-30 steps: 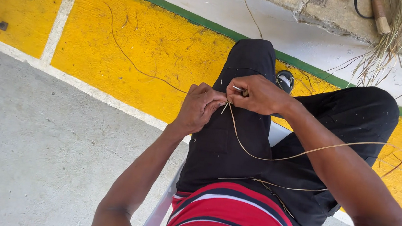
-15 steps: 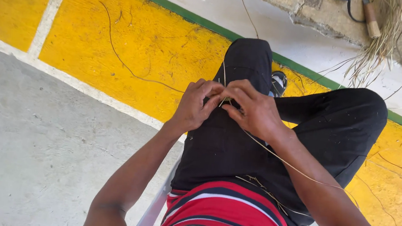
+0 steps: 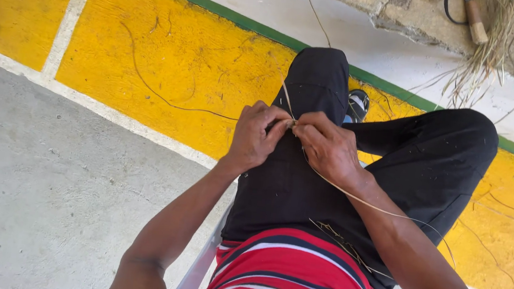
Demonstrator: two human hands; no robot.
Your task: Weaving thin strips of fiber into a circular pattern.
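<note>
Pinching one thin straw strand (image 3: 352, 198) between left hand (image 3: 256, 137) and right hand (image 3: 330, 148) fingertips over near lap; twisting step judged underway, calling next for steady tension

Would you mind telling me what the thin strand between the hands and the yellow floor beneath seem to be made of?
The strand, pinched by the left hand and right hand, looks like dried plant fibre: pale tan, matt, thin and stiff in its curve, like the dry bundle lying farther off. The yellow floor appears to be painted concrete: a rough, scuffed, matt coat beside bare grey concrete.
</note>
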